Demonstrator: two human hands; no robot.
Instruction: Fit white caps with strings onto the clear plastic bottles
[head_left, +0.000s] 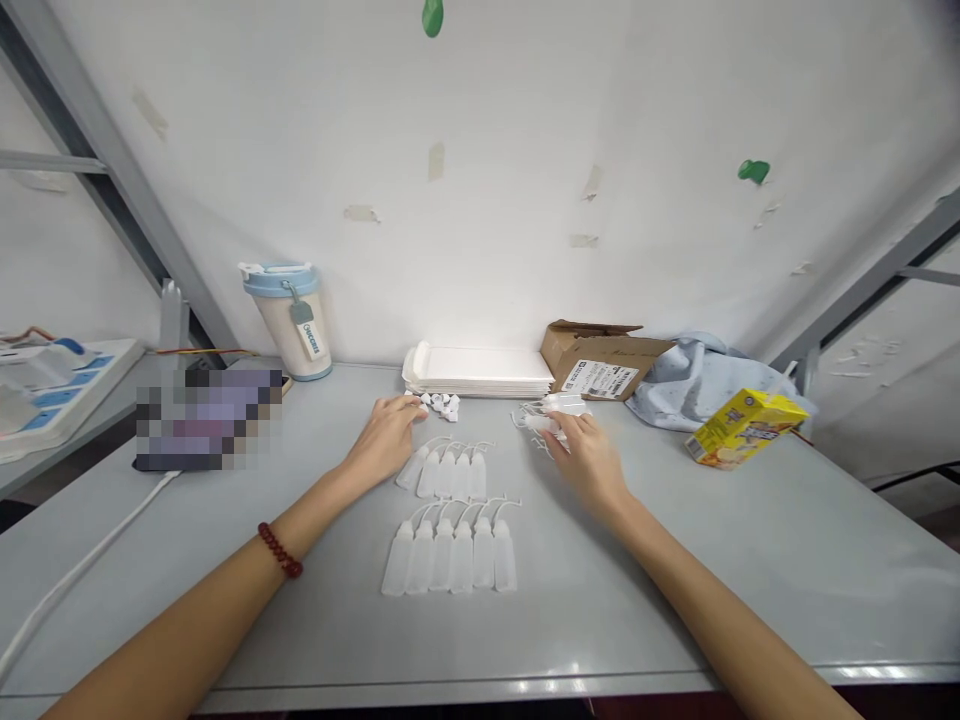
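My left hand [388,437] rests on the table with its fingers bent together at a small heap of white bits [444,405], which look like little folded pieces. What its fingertips hold, if anything, is hidden. At the right, my right hand [589,455] has its thumb and fingers closed on a translucent squeeze bottle [541,424] in a loose group of bottles with thin tethers. Between my arms lie two rows of similar squeeze bottles: a nearer row [451,558] and a farther row [452,474], side by side, their tethers pointing away from me.
Behind the hands lie a stack of white envelopes [484,368] and an opened cardboard box [600,362]. A yellow drink carton [742,430] stands by a blue cloth [697,380] on the right. At left are a tumbler [289,325], a phone [210,420] on a white cable [90,570], and a power strip [67,395].
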